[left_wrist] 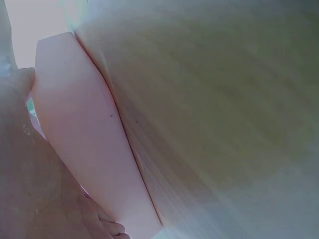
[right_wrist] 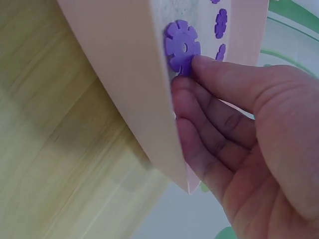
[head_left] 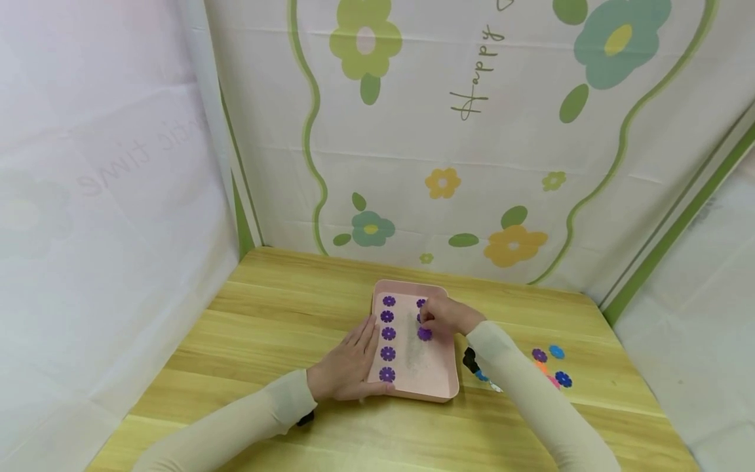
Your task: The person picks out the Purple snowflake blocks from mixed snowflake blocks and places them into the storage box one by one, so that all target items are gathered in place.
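Observation:
A shallow pink tray (head_left: 427, 396) lies on the wooden table. My left hand (head_left: 345, 367) rests against its left side, fingers extended along the rim and thumb at the near corner; the left wrist view shows the hand beside the tray's outer wall (left_wrist: 89, 124). Inside, a column of purple notched flower discs (head_left: 387, 353) runs down the left. Over the tray's right half, my right hand (head_left: 448, 314) pinches another purple flower disc (right_wrist: 179, 47) between thumb and fingers, low over the tray floor. Beyond it are more discs (right_wrist: 221, 23), partly covered by this hand in the head view.
Right of the tray lie loose flower discs, among them a light blue one (head_left: 556, 352), a purple one (head_left: 539, 354) and a dark blue one (head_left: 563, 379). Black pieces (head_left: 470, 360) sit by the right forearm, which hides part of that pile. Printed cloth (head_left: 413, 131) hangs behind the table.

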Demonstrator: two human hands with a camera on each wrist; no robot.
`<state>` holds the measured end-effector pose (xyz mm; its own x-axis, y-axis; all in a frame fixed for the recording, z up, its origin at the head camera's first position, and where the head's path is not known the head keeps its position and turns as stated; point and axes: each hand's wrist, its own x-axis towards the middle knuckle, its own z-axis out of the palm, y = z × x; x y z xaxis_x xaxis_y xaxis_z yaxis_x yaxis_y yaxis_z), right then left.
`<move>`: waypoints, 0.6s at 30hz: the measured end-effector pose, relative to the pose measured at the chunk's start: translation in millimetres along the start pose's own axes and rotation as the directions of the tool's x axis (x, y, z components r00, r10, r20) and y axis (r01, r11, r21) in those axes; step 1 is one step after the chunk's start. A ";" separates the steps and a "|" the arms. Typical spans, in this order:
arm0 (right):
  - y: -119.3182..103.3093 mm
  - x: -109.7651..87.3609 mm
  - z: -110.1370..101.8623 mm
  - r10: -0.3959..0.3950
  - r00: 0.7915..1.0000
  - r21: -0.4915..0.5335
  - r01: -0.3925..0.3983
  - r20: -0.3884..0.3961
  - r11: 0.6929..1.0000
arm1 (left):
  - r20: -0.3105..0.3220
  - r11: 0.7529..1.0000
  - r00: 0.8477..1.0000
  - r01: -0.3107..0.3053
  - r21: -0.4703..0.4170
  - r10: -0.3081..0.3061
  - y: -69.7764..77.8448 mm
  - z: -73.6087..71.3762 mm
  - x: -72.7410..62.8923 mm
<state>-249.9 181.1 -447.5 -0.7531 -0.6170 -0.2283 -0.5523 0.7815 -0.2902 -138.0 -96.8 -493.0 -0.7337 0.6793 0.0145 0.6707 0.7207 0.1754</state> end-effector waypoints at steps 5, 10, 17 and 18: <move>2.1 -1.0 -3.4 -0.028 0.999 -0.001 0.028 -0.025 1.000 | -0.001 1.000 1.000 -0.002 -0.001 0.002 -0.3 0.7 0.6; 4.9 -10.9 -17.8 -0.045 0.998 -0.034 0.043 -0.046 0.998 | 0.004 1.000 1.000 -0.005 -0.014 0.005 0.8 -0.7 0.6; 20.9 -44.5 -39.3 -0.018 0.997 -0.038 0.015 -0.071 0.999 | -0.010 1.000 1.000 -0.018 0.000 0.018 1.1 -0.6 0.3; 24.8 -50.8 -41.6 -0.026 0.996 -0.041 0.023 -0.081 0.999 | -0.012 1.000 1.000 -0.020 0.000 0.020 1.3 -0.3 0.3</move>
<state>-240.2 235.7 -404.4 -0.7648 -0.6278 -0.1446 -0.5838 0.7703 -0.2567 -137.4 -95.7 -492.5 -0.7217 0.6916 0.0294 0.6850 0.7073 0.1748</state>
